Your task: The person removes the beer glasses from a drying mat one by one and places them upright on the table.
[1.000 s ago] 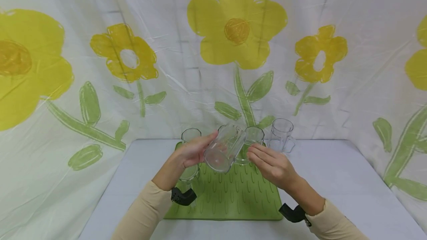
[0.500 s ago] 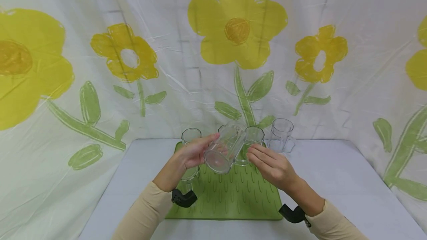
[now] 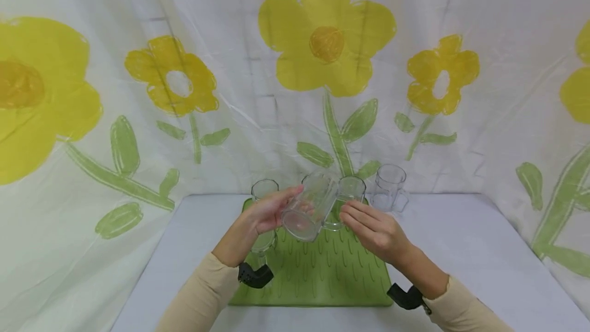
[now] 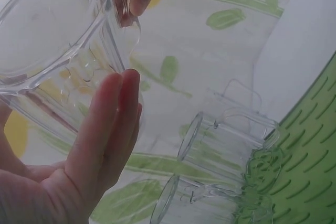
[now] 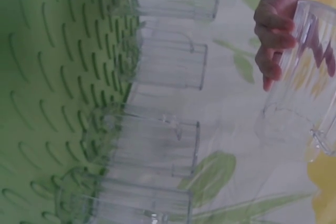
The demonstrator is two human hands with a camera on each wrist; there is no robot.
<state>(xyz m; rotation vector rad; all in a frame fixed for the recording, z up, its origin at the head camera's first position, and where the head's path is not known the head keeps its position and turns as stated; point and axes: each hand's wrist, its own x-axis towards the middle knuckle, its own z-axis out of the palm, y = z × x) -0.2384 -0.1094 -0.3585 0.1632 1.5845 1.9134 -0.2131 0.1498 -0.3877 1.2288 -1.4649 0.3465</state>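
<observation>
Above the green ridged mat, a clear glass mug is held in the air, tilted with its base toward me. My left hand grips the mug's body, fingers on one side; this shows close up in the left wrist view, where the same mug fills the upper left. With its thumb and fingers my right hand pinches the handle. The right wrist view catches the left hand against the mug's wall, while the right hand itself is out of that view.
Several other glass mugs stand upright on the mat, such as one at the back left, one at the back right and one at the left. Another mug stands on the white table beyond the mat's right corner.
Hands and mug stay almost in place. The held mug's base has dipped very slightly, and the head view has shifted a little.
</observation>
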